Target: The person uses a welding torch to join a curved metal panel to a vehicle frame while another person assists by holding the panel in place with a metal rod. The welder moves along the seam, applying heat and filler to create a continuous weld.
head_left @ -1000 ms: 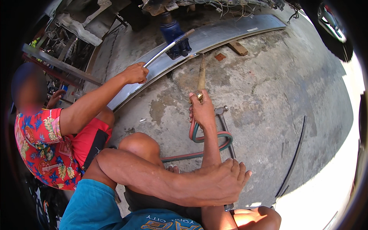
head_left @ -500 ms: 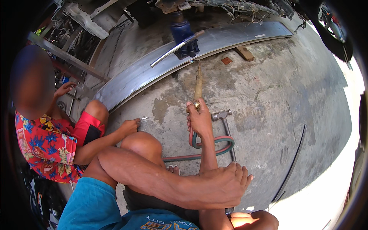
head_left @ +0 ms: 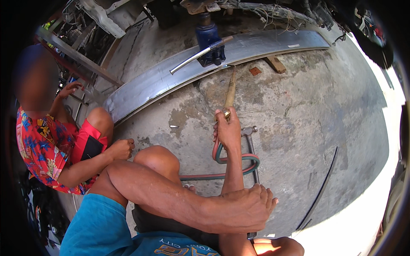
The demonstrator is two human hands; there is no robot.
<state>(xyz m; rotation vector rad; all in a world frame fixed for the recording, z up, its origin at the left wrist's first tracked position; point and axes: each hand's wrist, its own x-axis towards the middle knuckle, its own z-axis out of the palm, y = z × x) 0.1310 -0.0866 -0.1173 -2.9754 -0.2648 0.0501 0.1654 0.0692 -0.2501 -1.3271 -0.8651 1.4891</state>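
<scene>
The right hand [head_left: 229, 130] has its grip wrapped round the rear of a brass-coloured torch [head_left: 231, 91], which points away from the person, its narrow tip at the near edge of the long metal panel [head_left: 149, 83], just beside the blue jack [head_left: 208, 36]; whether the tip touches the panel, and whether a flame burns there, I cannot tell. The left hand [head_left: 245, 209] lies across the right forearm, and how tightly its grip is pressed there cannot be made out. For a clean job, I would use that crossed arm as a brace and guide the torch with small wrist turns, holding the tip at an even gap and a constant slant to the edge. The red and green hoses [head_left: 203, 176] loop on the concrete floor [head_left: 294, 128] near the hand, so they should have slack, well away from the tip and not snagged on the hammer [head_left: 251, 145] to the right. The jack and its bar [head_left: 192, 59] deserve a wide berth, and the co-worker's near hand [head_left: 121, 149], at left, is best clear of the nozzle's line.
</scene>
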